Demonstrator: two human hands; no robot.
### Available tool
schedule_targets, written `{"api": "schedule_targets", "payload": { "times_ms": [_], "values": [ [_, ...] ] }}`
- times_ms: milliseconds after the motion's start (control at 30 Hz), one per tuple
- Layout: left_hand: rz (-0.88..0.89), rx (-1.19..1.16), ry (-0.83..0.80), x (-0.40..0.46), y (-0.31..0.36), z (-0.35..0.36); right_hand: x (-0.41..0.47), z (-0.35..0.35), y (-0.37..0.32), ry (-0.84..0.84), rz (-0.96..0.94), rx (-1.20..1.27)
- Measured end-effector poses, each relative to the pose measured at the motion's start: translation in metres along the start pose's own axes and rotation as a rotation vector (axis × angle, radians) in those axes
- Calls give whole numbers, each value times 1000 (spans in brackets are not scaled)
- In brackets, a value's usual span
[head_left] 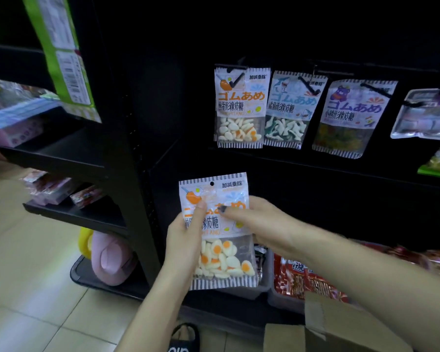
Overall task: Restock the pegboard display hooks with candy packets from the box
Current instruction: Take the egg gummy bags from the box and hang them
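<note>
Both hands hold one egg candy packet [217,231] upright below the hooks — left hand [186,240] gripping its left edge, thumb across the front, right hand [254,222] pinching the right side, likely to line its punched hole up with a hook. Same packet [240,106] hangs above, printed "ゴムあめ" — box [341,329] lower right

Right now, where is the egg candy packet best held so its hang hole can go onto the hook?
Probably by the printed middle band of the egg candy packet, from both side edges, as the left hand and right hand do. The hang hole sits top centre, so low side grips leave it clear. The candies weigh the bottom, keeping it upright.
</note>
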State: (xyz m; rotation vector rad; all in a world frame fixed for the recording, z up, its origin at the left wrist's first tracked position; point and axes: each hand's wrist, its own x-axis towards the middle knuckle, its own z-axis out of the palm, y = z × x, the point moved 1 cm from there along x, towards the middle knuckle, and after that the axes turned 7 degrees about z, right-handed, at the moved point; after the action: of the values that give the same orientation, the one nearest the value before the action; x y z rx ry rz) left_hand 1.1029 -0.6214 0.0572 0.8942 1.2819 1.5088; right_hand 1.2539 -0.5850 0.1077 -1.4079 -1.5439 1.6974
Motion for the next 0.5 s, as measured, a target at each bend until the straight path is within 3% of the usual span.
{"api": "schedule_targets", "payload": {
  "times_ms": [133, 300, 500],
  "values": [
    [111, 62, -3, 9, 37, 6, -6, -1, -20, 206, -179, 50],
    [305, 171, -51, 35, 100, 17, -6, -11, -69, 280, -331, 191],
    [334, 264, -121, 63, 135, 33, 5, -25, -102, 347, -383, 249]
  ]
}}
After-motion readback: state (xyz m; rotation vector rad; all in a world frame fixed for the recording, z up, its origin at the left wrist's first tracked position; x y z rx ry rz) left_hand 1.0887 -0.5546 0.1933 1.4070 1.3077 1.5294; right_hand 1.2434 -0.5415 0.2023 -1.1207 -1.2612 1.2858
